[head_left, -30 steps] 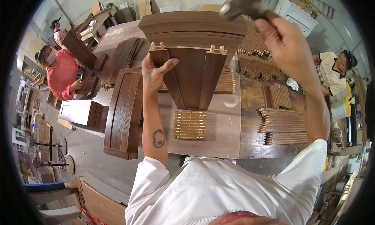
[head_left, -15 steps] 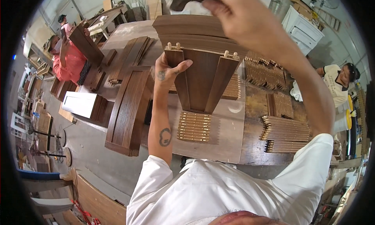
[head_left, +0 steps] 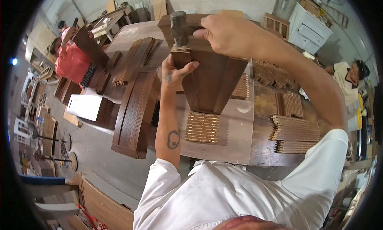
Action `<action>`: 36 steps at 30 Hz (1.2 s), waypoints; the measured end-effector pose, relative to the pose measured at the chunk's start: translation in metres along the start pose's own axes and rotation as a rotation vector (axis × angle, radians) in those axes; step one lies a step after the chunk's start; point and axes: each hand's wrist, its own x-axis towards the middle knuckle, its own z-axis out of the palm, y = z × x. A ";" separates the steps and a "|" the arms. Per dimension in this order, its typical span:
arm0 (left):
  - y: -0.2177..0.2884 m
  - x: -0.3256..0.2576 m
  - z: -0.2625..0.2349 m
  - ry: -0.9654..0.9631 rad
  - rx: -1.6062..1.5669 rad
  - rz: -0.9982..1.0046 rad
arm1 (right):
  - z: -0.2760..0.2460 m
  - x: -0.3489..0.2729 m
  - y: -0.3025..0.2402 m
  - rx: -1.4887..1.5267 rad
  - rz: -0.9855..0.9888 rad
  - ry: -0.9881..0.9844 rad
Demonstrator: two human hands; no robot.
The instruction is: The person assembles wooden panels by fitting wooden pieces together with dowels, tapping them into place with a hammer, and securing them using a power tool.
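Note:
My left hand (head_left: 175,73) is closed round the left side piece of a dark brown framed wooden panel (head_left: 208,84) that stands on end on the table. Its thumb lies across the front. Light wooden dowels (head_left: 181,49) show at the top of that side piece. Right over them is the dark metal head of a hammer (head_left: 179,27), touching or almost touching. My right hand (head_left: 223,33) grips the hammer's handle, most of which it hides. The panel's top right corner sits behind my right hand and forearm. Close below the panel lies a stack of short dowelled rails (head_left: 202,127).
Dark planks (head_left: 191,20) stand stacked behind the panel. More panels (head_left: 135,110) are piled to the left, and dowelled rails (head_left: 297,128) to the right. One co-worker in a red top (head_left: 74,64) handles a board at far left; another in a pale shirt (head_left: 343,82) is at right.
My right hand has brought the hammer down from above onto the dowels at the panel's left corner. My left hand keeps its grip. The whole view has shifted slightly.

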 end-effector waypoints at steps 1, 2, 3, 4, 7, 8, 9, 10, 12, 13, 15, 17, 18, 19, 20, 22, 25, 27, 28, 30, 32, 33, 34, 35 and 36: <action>-0.001 0.000 0.001 0.015 0.085 0.015 | -0.002 -0.003 0.008 -0.005 0.016 0.002; -0.002 0.001 0.005 0.035 0.064 0.015 | -0.005 -0.008 0.015 0.023 0.010 0.110; 0.003 -0.003 0.004 0.042 0.063 0.011 | -0.008 -0.014 0.016 0.060 -0.014 0.210; 0.005 -0.002 0.005 0.033 0.082 0.007 | -0.013 -0.024 0.017 0.102 -0.005 0.329; 0.005 0.000 0.009 0.022 0.082 0.019 | -0.034 -0.054 0.031 0.057 -0.055 0.410; -0.001 0.003 0.006 0.016 0.089 0.021 | -0.039 -0.066 0.032 0.046 -0.050 0.413; -0.006 0.004 0.001 0.012 0.101 0.018 | -0.040 -0.077 0.031 0.046 0.073 0.377; -0.004 0.003 0.002 0.007 0.096 0.014 | -0.041 -0.088 0.031 0.045 0.194 0.337; 0.004 -0.003 -0.001 0.064 -0.006 -0.067 | -0.021 -0.107 0.044 0.113 0.282 0.363; 0.004 -0.004 0.000 0.057 -0.015 -0.074 | -0.010 -0.120 0.048 0.167 0.377 0.397; 0.003 -0.002 0.000 0.048 0.025 -0.016 | 0.028 -0.150 0.052 0.489 0.542 0.420; -0.003 0.001 0.002 0.022 0.075 0.014 | 0.073 -0.174 0.048 0.773 0.626 0.545; -0.001 0.001 0.003 0.041 0.079 -0.005 | 0.092 -0.182 0.044 0.951 0.641 0.608; -0.001 0.001 0.002 0.063 0.087 -0.026 | 0.108 -0.187 0.039 1.134 0.652 0.666; -0.006 0.002 -0.004 0.027 0.100 -0.003 | 0.116 -0.187 0.035 1.148 0.656 0.671; -0.005 0.001 0.001 0.044 0.073 0.026 | 0.128 -0.185 0.022 1.470 0.672 0.922; -0.006 0.000 -0.002 0.037 0.081 0.068 | 0.131 -0.166 -0.004 1.500 0.858 0.840; 0.002 -0.003 -0.001 0.094 -0.045 0.061 | 0.136 -0.158 -0.016 1.426 0.725 0.604; 0.009 -0.002 -0.004 0.024 0.061 0.052 | 0.145 -0.159 -0.011 1.504 0.637 0.547; 0.006 -0.003 0.003 0.027 0.039 0.013 | 0.146 -0.162 -0.009 1.510 0.678 0.596; -0.003 -0.007 -0.006 0.043 0.037 -0.011 | 0.140 -0.165 -0.017 1.542 0.776 0.678; -0.003 -0.007 -0.002 -0.007 -0.007 0.022 | 0.138 -0.167 -0.014 1.545 0.769 0.673; -0.003 -0.007 0.002 0.018 0.005 0.024 | 0.136 -0.168 -0.010 1.527 0.754 0.810; 0.000 -0.007 0.005 0.043 0.016 0.025 | 0.135 -0.169 -0.006 1.505 0.739 0.947; 0.000 -0.008 0.004 0.036 0.015 0.019 | 0.131 -0.170 -0.001 1.449 0.786 0.981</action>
